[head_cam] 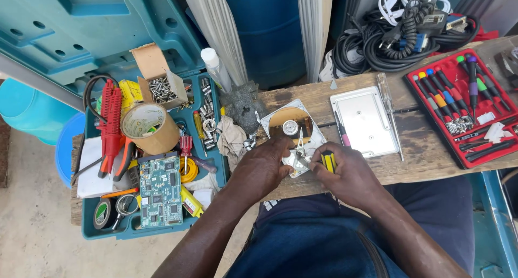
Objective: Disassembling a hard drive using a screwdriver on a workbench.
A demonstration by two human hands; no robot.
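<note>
Mid-disassembly: my left hand (263,167) grips the opened hard drive (291,135) on the wooden bench (421,154); my right hand (345,173) is closed on a yellow-black screwdriver (327,160). Next move probably needs the tip seated squarely.

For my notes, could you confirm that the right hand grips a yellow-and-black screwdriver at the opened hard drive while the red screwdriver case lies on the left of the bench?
Not quite: the head view shows the red screwdriver case on the right of the bench. The right hand does grip the yellow-and-black screwdriver at the opened hard drive.
</note>
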